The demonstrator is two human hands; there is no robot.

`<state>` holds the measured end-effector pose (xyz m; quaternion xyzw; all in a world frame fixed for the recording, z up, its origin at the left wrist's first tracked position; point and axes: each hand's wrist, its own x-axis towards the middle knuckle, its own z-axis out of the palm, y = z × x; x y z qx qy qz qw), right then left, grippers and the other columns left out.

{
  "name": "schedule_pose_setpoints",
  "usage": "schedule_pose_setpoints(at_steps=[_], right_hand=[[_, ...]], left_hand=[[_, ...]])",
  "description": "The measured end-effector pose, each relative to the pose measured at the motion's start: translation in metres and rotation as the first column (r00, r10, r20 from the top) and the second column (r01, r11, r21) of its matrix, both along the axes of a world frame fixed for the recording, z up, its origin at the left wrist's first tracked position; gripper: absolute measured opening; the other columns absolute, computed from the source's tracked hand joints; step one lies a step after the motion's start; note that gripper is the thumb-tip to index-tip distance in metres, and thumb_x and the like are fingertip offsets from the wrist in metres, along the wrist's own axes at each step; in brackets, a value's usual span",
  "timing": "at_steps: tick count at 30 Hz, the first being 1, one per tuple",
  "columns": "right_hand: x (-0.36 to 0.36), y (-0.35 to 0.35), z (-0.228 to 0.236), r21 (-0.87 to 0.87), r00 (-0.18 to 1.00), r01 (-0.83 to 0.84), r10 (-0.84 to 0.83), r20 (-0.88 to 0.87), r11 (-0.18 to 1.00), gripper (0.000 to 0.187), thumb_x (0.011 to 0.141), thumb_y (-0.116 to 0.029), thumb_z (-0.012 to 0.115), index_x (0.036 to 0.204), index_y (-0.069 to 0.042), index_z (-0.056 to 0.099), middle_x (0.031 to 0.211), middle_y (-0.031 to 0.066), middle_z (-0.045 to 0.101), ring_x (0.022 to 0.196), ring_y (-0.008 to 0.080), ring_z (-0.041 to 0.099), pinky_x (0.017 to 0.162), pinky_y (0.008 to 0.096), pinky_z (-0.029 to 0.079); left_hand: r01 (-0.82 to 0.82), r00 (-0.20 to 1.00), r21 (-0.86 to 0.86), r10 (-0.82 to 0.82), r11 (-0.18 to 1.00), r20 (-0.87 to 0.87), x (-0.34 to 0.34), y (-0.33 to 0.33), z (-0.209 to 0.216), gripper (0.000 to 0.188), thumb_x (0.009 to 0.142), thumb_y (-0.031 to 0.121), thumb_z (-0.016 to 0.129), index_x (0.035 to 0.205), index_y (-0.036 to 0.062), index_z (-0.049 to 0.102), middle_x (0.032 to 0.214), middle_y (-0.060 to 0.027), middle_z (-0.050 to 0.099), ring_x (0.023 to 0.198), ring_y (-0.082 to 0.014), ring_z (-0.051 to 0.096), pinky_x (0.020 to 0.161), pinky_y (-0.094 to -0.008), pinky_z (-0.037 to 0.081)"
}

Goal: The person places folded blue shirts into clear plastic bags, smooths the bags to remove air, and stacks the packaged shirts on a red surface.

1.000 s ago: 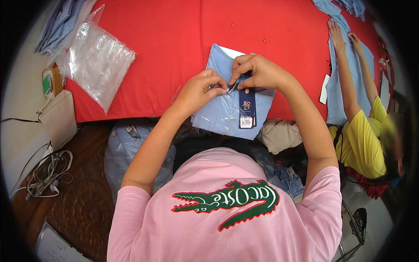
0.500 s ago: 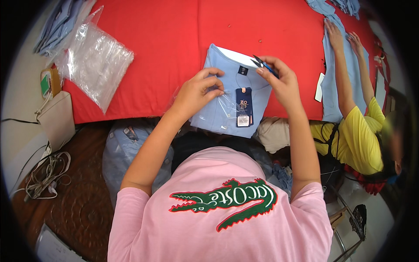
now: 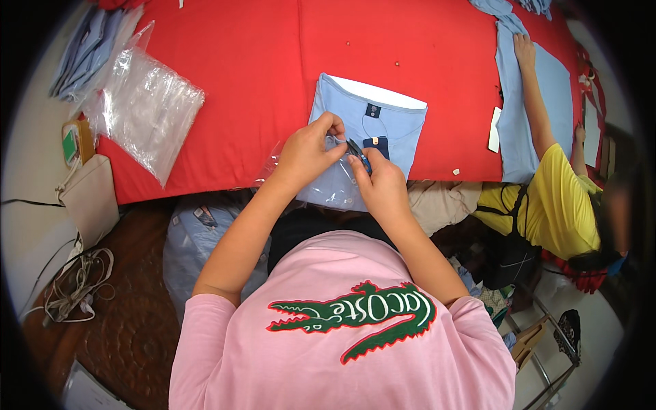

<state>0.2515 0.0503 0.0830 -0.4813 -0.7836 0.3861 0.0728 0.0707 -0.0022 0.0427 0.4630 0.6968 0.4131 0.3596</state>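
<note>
**Red Table (image 3: pixel 239 61): Folded Shirt (image 3: pixel 404 130) & Snips (image 3: pixel 365 163), Near Edge**

Long lt.-blue garment (image 3: pixel 557 102) is lying lengthwise along table's R edge. Clear plastic bags (image 3: pixel 150 106) are lying at near L corner. Folded lt.-blue shirt is sitting approx. mid-span at near edge, lower end overhanging. L hand (image 3: pixel 304 154) is curling thumb & fingers over shirt front; cannot tell what, if anything, it is pinching. R hand (image 3: pixel 384 190) is gripping blue-handled snips w/ blades pointing twd. L hand. Navy tag (image 3: pixel 375 145) is lying on shirt, just beside snips.
</note>
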Motion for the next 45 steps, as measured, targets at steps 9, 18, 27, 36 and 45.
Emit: schedule_pose_setpoints(at_steps=[9, 18, 27, 36, 45], right_hand=[[-0.006, 0.003, 0.000, -0.008, 0.998, 0.030, -0.029, 0.060, 1.000, 0.036, 0.101, -0.033, 0.070, 0.094, 0.002, 0.070, 0.075, 0.0280, 0.069, 0.071, 0.0474, 0.070, 0.063, 0.0533, 0.054], [0.015, 0.042, 0.006, 0.086, 0.969, 0.234, -0.225, -0.101, 0.968, 0.034, 0.104, -0.033, 0.068, 0.111, 0.000, 0.071, 0.088, 0.0258, 0.071, 0.081, 0.0419, 0.071, 0.070, 0.0480, 0.055], [0.060, 0.101, -0.013, 0.227, 0.957, 0.286, -0.265, -0.119, 0.931, 0.039, 0.098, -0.017, 0.073, 0.130, 0.002, 0.063, 0.113, 0.0204, 0.070, 0.097, 0.0333, 0.069, 0.087, 0.0418, 0.055], [0.060, 0.118, -0.038, 0.631, 0.987, 0.140, -0.061, -0.146, 0.763, 0.050, 0.093, -0.008, 0.071, 0.141, -0.004, 0.061, 0.138, 0.0212, 0.062, 0.127, 0.0395, 0.059, 0.107, 0.0481, 0.046], [0.048, 0.047, 0.014, 0.759, 0.916, -0.065, 0.341, -0.212, 0.648, 0.051, 0.087, -0.005, 0.070, 0.138, -0.012, 0.066, 0.150, 0.0160, 0.057, 0.131, 0.0335, 0.056, 0.112, 0.0466, 0.038]], left_hand=[[0.021, 1.000, -0.036, -0.022, 0.999, -0.020, -0.001, 0.001, 0.005, 0.031, 0.085, 0.012, 0.082, 0.106, 0.0053, 0.060, 0.096, -0.0040, 0.074, 0.068, -0.0132, 0.057, 0.064, -0.0294, 0.047], [-0.001, 0.983, 0.191, 0.036, 0.982, -0.179, -0.001, -0.001, 0.005, 0.034, 0.085, 0.011, 0.085, 0.113, 0.0060, 0.067, 0.106, -0.0046, 0.073, 0.061, -0.0113, 0.051, 0.060, -0.0298, 0.044], [0.168, 0.983, -0.136, -0.156, 0.976, 0.093, 0.012, -0.065, 0.062, 0.038, 0.083, 0.005, 0.085, 0.117, 0.0054, 0.067, 0.116, -0.0073, 0.065, 0.063, -0.0112, 0.054, 0.061, -0.0282, 0.045], [0.098, 0.995, -0.069, -0.096, 0.993, 0.031, 0.037, -0.133, 0.076, 0.057, 0.087, -0.008, 0.076, 0.139, 0.0065, 0.058, 0.151, -0.0134, 0.056, 0.091, -0.0195, 0.072, 0.088, -0.0319, 0.057], [0.056, 0.980, -0.022, -0.059, 0.998, -0.190, 0.051, -0.134, 0.069, 0.029, 0.094, 0.001, 0.072, 0.122, 0.0039, 0.070, 0.110, -0.0125, 0.076, 0.096, -0.0267, 0.075, 0.087, -0.0386, 0.058]])
